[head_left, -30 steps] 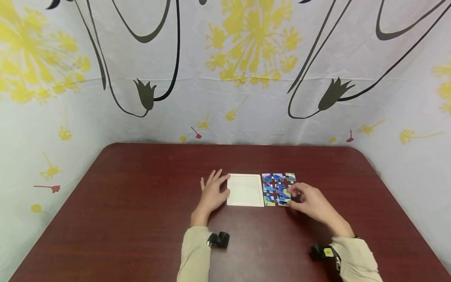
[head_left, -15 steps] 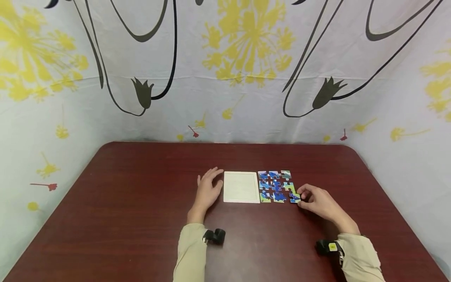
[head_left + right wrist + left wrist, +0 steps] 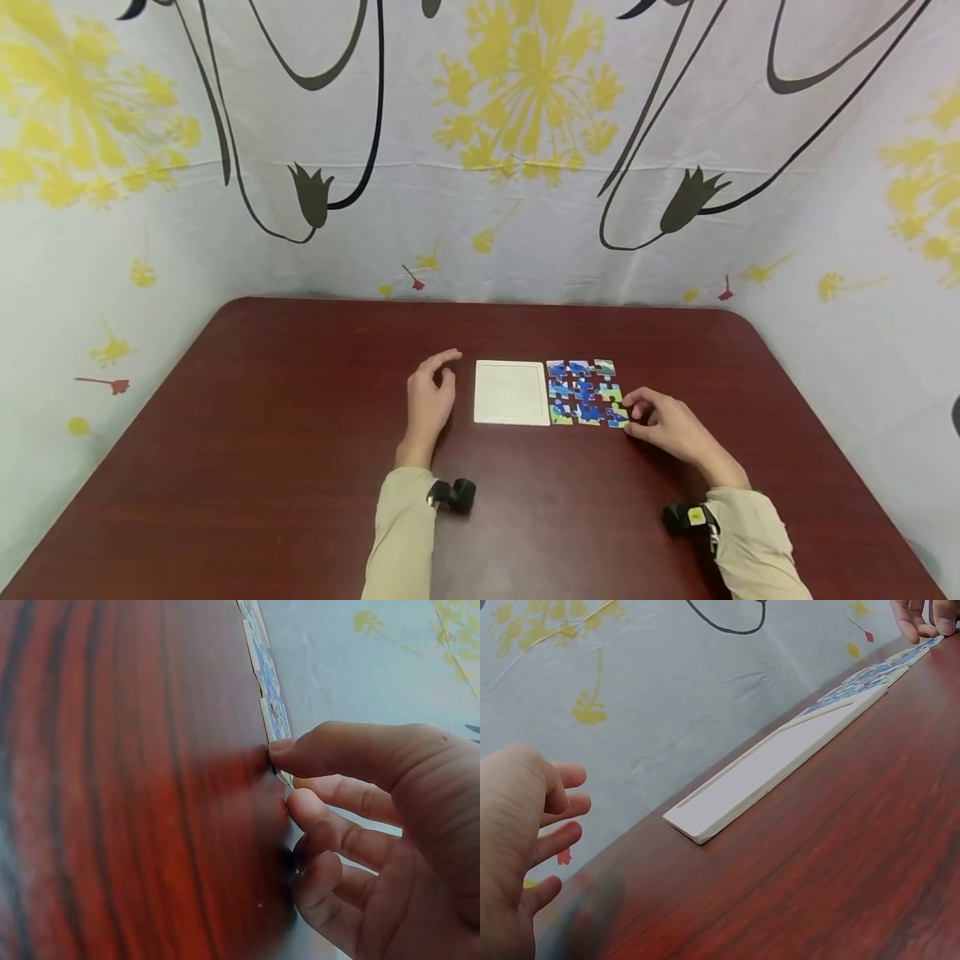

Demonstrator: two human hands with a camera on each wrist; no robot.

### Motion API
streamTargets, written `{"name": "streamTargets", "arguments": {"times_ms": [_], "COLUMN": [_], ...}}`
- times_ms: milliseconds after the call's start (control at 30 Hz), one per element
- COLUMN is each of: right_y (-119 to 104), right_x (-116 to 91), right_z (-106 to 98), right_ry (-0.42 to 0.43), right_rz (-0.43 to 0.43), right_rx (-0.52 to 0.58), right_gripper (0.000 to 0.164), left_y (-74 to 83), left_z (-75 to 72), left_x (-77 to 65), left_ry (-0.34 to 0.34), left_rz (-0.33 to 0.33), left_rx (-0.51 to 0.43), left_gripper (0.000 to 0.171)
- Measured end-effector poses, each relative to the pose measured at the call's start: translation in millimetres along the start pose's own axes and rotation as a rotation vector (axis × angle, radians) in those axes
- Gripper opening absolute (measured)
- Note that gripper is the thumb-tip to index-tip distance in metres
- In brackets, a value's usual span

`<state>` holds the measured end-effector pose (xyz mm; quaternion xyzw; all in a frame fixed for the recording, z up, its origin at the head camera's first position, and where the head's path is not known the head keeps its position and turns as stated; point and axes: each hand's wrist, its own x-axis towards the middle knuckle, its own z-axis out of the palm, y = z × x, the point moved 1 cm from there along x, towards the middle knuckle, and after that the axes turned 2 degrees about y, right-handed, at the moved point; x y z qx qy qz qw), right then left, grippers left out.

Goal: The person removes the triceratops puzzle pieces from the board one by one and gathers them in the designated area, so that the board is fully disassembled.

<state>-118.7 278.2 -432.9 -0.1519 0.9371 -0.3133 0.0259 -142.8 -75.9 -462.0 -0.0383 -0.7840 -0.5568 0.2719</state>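
A flat cream puzzle tray [image 3: 512, 393] with a raised rim lies on the table, bare inside. Right beside it, several blue and green jigsaw pieces [image 3: 579, 390] are laid out in rows with narrow gaps. My right hand [image 3: 669, 427] is at the near right corner of this layout, pinching the corner jigsaw piece [image 3: 617, 416] by its outer edge. In the right wrist view the thumb [image 3: 282, 747] is on that piece's edge. To the left of the tray, my left hand [image 3: 431, 404] hovers apart from it, fingers loosely bent and holding nothing.
The dark red wooden table [image 3: 300, 467] has rounded far corners. Behind it hangs a white cloth [image 3: 420, 200] printed with yellow flowers and dark stems. Each sleeved wrist wears a small black camera [image 3: 463, 495].
My right hand slid the corner piece out to the right, then back left against the other pieces. My left hand let go of the tray's edge and drew away leftward.
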Motion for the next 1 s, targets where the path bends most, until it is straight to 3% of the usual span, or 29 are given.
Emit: {"name": "streamTargets", "arguments": {"times_ms": [200,767,1000], "right_y": [2,2,2], "right_x": [7,5,5], "right_z": [0,7,5], "right_ry": [0.011,0.001,0.011], "right_rz": [0.024,0.118,0.124], "right_rx": [0.03,0.102,0.105], "right_gripper": [0.029,0.033,0.036], "left_y": [-4.2,-9.5,-7.5], "left_z": [-1.8,-11.0,-12.4], "left_x": [4.2,-0.4,2.0], "left_ry": [0.004,-0.019,0.035], "left_rz": [-0.004,-0.047,0.002], "left_rx": [0.027,0.078,0.095], "left_gripper": [0.029,0.026,0.026]}}
